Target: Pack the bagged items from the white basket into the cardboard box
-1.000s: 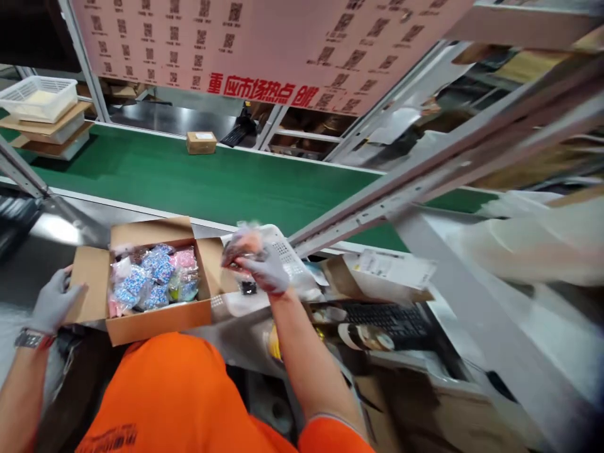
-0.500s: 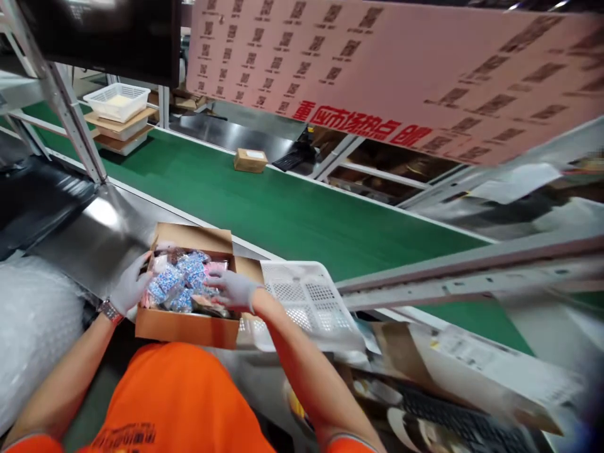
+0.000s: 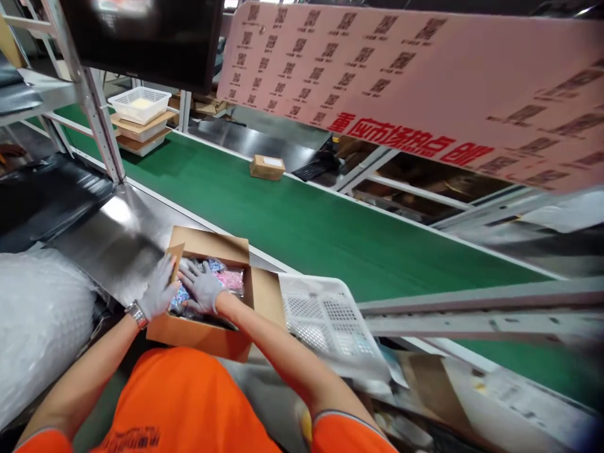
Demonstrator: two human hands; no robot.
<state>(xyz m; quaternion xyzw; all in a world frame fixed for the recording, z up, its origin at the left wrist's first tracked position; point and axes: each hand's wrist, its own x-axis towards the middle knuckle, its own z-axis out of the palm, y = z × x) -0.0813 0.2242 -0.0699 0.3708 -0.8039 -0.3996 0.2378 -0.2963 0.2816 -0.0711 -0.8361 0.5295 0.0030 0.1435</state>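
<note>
An open cardboard box (image 3: 201,336) sits low in front of my orange shirt, filled with small clear plastic packets. Some packets show blue-and-white contents (image 3: 180,296), and a pink packet (image 3: 232,280) lies at the right inside. My left hand (image 3: 160,290), in a pale grey glove, rests its outstretched fingers against the box's raised left flap (image 3: 177,257). Spread flat over the packets is my right hand (image 3: 204,288), also gloved, pressing on or touching them. It covers part of the contents.
A white perforated plastic basket (image 3: 325,314) adjoins the box's right flap. Beyond runs a green conveyor belt (image 3: 311,226) carrying a small carton (image 3: 267,167) and stacked baskets (image 3: 140,106). Bubble wrap (image 3: 42,321) bulges at left. A pink code board (image 3: 425,82) hangs overhead.
My right hand has slid left across the packets, uncovering the pink one. My left hand has moved onto the left flap, which now stands up. The whole scene has shifted rightward in view.
</note>
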